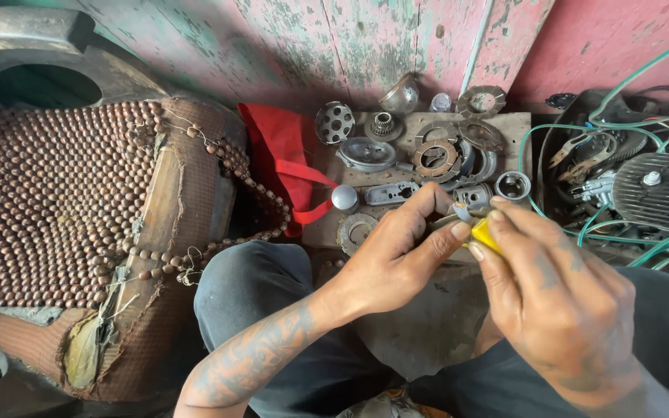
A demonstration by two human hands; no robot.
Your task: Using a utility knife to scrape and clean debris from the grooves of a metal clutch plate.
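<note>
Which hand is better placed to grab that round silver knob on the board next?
Probably the left hand. It sits nearer the silver knob, which lies up and to its left. The right hand is farther away and pinches a yellow tool.

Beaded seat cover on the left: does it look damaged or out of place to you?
Yes. The beaded seat cover is torn: strands of beads hang loose along its right edge, and the padding shows through a rip near the bottom. The metal parts on the board look scattered but not spilled.
</note>
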